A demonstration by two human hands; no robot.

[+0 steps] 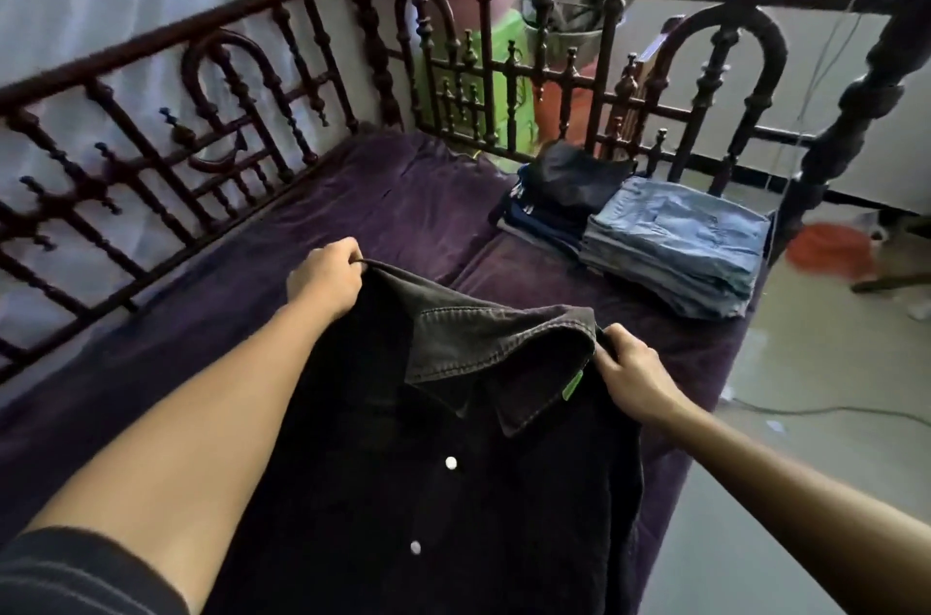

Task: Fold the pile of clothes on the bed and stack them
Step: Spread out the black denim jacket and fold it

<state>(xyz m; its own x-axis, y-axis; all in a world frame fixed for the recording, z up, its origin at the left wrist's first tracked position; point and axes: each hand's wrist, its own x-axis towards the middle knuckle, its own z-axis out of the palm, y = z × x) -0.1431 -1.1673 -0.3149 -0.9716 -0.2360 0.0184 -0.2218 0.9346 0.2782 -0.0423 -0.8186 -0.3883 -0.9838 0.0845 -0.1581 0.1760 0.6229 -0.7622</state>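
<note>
A black button-up shirt (453, 488) with a brown-grey collar and white buttons hangs in front of me above the bed. My left hand (325, 277) grips its left shoulder by the collar. My right hand (635, 375) grips the right shoulder, next to a small green tag. At the far right of the bed sit two stacks of folded clothes: light blue jeans (680, 244) and, behind them, dark garments (559, 196). The shirt's lower part runs out of the frame.
The bed (403, 206) has a purple cover and a dark carved wooden railing (166, 151) along the left and far sides, with a thick post (856, 110) at the right. To the right lies tiled floor with a cable and a red object.
</note>
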